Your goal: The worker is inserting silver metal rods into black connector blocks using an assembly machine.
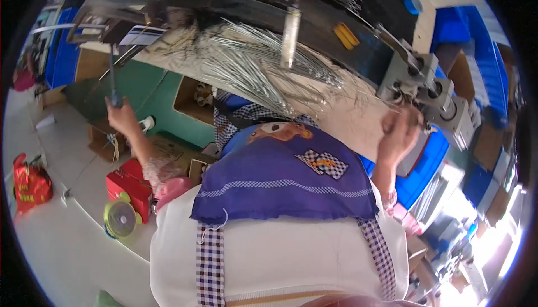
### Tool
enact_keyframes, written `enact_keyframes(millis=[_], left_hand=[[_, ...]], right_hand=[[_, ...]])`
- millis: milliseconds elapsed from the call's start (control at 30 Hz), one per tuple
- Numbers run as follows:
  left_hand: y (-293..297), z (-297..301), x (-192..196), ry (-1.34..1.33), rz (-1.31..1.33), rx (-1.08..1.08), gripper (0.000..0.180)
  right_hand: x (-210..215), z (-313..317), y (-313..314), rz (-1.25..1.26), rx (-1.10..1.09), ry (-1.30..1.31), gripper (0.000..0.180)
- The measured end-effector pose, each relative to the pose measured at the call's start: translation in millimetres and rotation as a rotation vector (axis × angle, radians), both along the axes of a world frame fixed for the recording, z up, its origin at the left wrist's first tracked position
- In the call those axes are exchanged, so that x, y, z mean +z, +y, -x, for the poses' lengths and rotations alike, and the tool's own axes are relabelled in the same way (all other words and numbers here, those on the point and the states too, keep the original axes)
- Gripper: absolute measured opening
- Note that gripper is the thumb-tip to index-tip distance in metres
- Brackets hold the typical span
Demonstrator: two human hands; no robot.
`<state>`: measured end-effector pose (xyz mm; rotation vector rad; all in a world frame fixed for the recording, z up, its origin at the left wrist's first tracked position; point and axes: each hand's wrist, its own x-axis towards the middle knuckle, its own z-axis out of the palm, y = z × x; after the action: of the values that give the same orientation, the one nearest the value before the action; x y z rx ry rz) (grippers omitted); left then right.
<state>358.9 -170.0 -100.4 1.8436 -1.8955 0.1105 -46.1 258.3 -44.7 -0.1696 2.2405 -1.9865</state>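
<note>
My left hand (121, 118) is closed around the blue-grey grip of a lever (114, 83), which hangs down from a dark machine arm at the left of the bench. At the right, my right hand (401, 129) is held against a grey metal fixture (417, 80) with clamps and blocks. Its fingers are bent together at the fixture's near side; what they pinch is too small to make out. Between my hands, a loose heap of thin silvery metal wires (246, 66) covers the bench top (336, 122). An upright metal rod (290, 37) stands over the wires.
A yellow piece (346, 36) lies on the machine's dark bed. Blue bins (423, 175) stand at the right. Below the bench is an open cardboard box (188, 102). On the floor at left are a red box (130, 186), a small fan (120, 219) and a red bag (31, 186).
</note>
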Motion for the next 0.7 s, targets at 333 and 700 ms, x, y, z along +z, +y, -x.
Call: enact_keyframes(millis=[333, 700], left_hand=[[152, 222, 126, 0.589, -0.169, -1.26, 0.067], [145, 240, 39, 0.953, -0.945, -1.302, 0.037]], right_hand=[[74, 22, -58, 0.092, 0.51, 0.327, 0.008], [101, 63, -95, -0.409, 0.597, 0.649, 0.016]])
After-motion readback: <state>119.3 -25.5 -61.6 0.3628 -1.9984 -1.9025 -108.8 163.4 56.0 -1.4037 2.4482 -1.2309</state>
